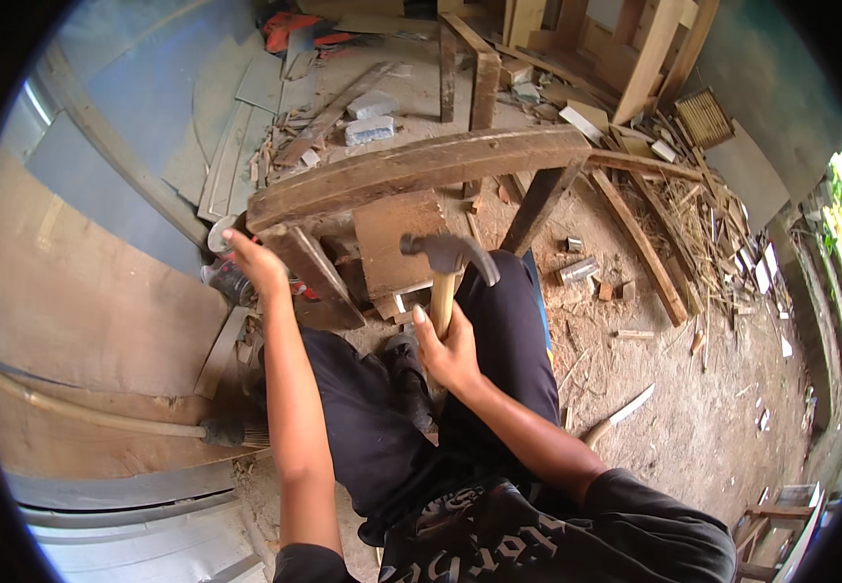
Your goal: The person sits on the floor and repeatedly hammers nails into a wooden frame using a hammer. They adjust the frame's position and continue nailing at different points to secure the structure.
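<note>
My right hand (pixel 452 352) is wrapped round the wooden handle of a claw hammer (pixel 443 255), thumb along the handle. The hammer stands upright above my knee, its dark metal head on top and its claw curving to the right. My left hand (pixel 262 266) is at the left end of a thick wooden beam (pixel 411 173), fingers stretched to the upper left; I make out nothing in it. Just beyond those fingers is a round tin (pixel 219 234). Wooden legs (pixel 542 209) hold up the beam like a low bench. Beneath it is a brown wooden block (pixel 400 238).
A knife (pixel 620 416) with a pale handle lies on the dirt floor to my right. Long timbers (pixel 639 248) and scrap wood are heaped beyond it. Grey blocks (pixel 370 130) rest past the beam. A broom (pixel 110 416) lies along the panels on my left.
</note>
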A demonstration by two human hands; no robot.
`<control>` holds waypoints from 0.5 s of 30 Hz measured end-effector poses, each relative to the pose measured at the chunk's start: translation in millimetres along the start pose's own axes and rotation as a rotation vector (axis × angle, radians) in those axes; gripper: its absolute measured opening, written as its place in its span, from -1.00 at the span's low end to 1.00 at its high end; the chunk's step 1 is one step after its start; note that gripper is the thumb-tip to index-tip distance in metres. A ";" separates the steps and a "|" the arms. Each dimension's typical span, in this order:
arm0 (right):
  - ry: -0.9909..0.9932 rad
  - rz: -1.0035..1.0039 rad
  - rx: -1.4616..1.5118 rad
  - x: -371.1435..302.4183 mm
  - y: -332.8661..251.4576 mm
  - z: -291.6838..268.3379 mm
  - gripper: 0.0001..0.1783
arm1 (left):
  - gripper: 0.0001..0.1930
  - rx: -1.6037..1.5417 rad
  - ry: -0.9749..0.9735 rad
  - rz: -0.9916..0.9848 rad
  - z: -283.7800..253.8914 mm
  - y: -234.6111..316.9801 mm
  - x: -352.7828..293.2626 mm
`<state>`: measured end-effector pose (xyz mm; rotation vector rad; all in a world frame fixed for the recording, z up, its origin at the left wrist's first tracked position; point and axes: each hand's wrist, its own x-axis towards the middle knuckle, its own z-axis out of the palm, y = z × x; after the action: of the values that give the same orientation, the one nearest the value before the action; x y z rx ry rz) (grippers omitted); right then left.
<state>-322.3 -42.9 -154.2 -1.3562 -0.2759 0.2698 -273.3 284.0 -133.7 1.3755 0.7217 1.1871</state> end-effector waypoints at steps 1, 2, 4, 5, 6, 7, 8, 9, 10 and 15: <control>0.040 0.074 0.006 -9.5 11.5 -10.5 -0.68 | -0.09 0.083 0.074 0.033 12.3 20.2 -28.0; 0.047 0.135 0.023 -16.0 18.1 -13.5 -0.68 | -0.14 0.131 0.103 0.111 3.4 18.1 -24.1; 0.093 0.248 0.022 -22.0 38.7 -27.9 -0.66 | -0.24 0.123 0.049 0.173 8.1 38.2 -51.7; 0.116 0.285 0.011 -20.9 48.6 -34.4 -0.65 | -0.31 0.155 0.013 0.298 7.6 43.0 -55.1; 0.139 0.323 0.000 -19.6 57.0 -40.5 -0.63 | -0.37 0.116 0.005 0.377 9.6 45.0 -62.6; 0.157 0.342 0.005 -16.4 59.8 -45.6 -0.63 | -0.38 0.122 -0.026 0.432 11.7 48.3 -68.3; 0.175 0.362 0.011 -12.9 62.0 -50.6 -0.64 | -0.38 0.128 -0.057 0.487 15.2 51.2 -73.2; 0.194 0.382 0.017 -9.4 65.0 -56.0 -0.64 | -0.37 0.281 -0.058 0.644 19.2 55.3 -75.3; 0.220 0.369 0.022 -5.6 72.4 -62.0 -0.64 | -0.36 0.435 -0.055 0.802 22.3 64.5 -77.3; 0.309 0.336 0.047 8.4 104.9 -107.6 -0.66 | -0.37 0.633 -0.161 0.814 27.1 66.8 -55.2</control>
<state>-280.3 -118.6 -277.3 -1.3733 0.2181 0.3383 -278.7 211.4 -79.5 2.4106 0.4279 1.4944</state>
